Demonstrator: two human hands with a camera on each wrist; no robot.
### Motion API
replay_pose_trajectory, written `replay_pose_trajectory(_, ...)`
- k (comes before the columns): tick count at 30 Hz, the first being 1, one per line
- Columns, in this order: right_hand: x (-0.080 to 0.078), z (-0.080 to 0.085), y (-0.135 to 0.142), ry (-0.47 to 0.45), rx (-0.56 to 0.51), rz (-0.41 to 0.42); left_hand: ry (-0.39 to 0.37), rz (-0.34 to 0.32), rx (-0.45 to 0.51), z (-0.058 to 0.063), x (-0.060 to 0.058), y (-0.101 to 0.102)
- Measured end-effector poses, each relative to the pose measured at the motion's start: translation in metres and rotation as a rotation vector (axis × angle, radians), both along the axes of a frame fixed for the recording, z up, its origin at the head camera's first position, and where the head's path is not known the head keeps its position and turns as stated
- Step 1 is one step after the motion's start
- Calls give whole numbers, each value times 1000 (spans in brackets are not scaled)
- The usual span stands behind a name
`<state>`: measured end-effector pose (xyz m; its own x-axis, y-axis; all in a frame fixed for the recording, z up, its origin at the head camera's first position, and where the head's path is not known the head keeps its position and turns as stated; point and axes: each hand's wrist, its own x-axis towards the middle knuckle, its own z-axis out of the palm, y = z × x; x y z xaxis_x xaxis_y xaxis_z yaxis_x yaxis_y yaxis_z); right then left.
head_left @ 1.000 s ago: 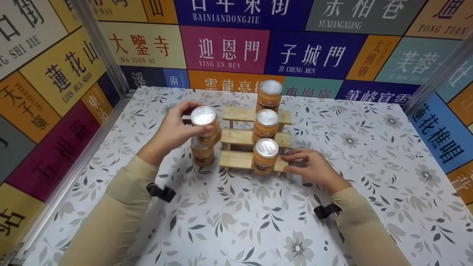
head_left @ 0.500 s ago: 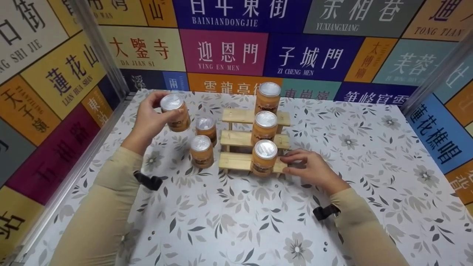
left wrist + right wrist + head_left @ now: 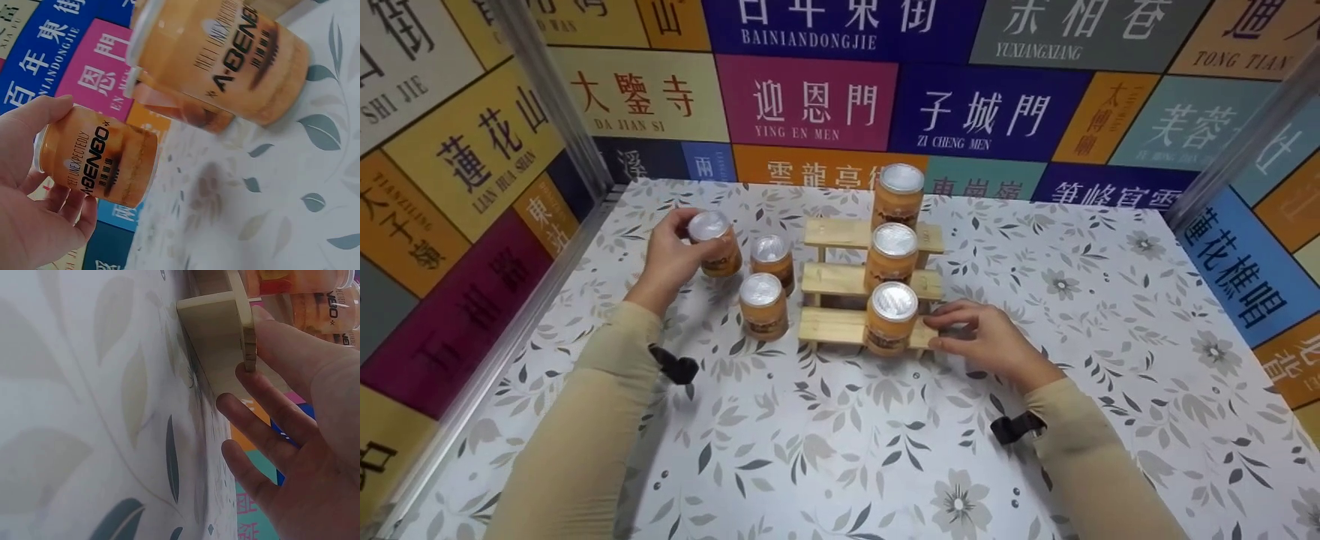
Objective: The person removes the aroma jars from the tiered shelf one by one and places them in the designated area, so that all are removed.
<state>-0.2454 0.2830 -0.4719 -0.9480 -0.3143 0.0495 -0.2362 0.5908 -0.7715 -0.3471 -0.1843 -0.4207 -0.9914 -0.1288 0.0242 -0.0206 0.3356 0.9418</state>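
Note:
My left hand (image 3: 671, 255) grips an orange-labelled jar with a silver lid (image 3: 721, 261) left of the stand; in the left wrist view thumb and fingers wrap its lid end. Close beside it on the table stand two matching jars, one farther back (image 3: 774, 264) and one nearer (image 3: 763, 319). A three-step wooden display stand (image 3: 832, 326) bears a jar on each step: top (image 3: 897, 206), middle (image 3: 892, 262), bottom (image 3: 889, 326). My right hand (image 3: 990, 341) pinches the right end of the bottom step with thumb and index finger (image 3: 256, 382); its other fingers stay apart from the wood.
A white cloth with grey leaves and flowers (image 3: 840, 450) covers the table. Panels with large characters (image 3: 810, 105) wall off the back and both sides, with metal posts (image 3: 562, 112) at the corners. The stand's steps (image 3: 832, 277) show bare wood left of the jars.
My left hand has carried its jar left, away from above the nearer standing jar, then slightly down. The farther table jar has come into sight. My right hand has stayed at the stand.

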Motion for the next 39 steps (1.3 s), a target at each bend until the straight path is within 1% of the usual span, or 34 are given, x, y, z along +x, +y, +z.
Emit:
replay_pose_trajectory(3,1,0,1,-5,6,-6,-41,-17,-20,-9,-6,2)
replay_pose_trajectory(7,0,-1,2,6,-3,1,-63,-31,-35,-18,-11,3)
replay_pose_trajectory(12,-1,-3,1,13,-32,11,-74,-44,-46,-24,-12,2)
replay_pose_trajectory(18,0,-2,0,18,-18,7,-65,-57,-34,-29,-12,-1)
replay_pose_trajectory(22,0,-3,0,30,-17,10,-70,-68,-27,-30,-15,-2)
replay_pose_trajectory(24,0,-3,1,29,-19,6,-82,-70,-35,-28,-16,-1)
replay_pose_trajectory(27,0,-3,1,27,-13,0,-92,-59,-57,-21,-16,0)
replay_pose_trajectory(30,-1,-2,2,29,-12,4,-96,-34,-84,-8,-16,4)
replay_pose_trajectory(33,0,-1,2,31,-17,15,-82,-10,-112,6,-17,10)
replay_pose_trajectory(36,0,-1,2,26,-29,18,-68,11,-141,20,-16,21)
replay_pose_trajectory(39,0,-1,1,20,-43,18,-26,11,-156,29,-15,35)
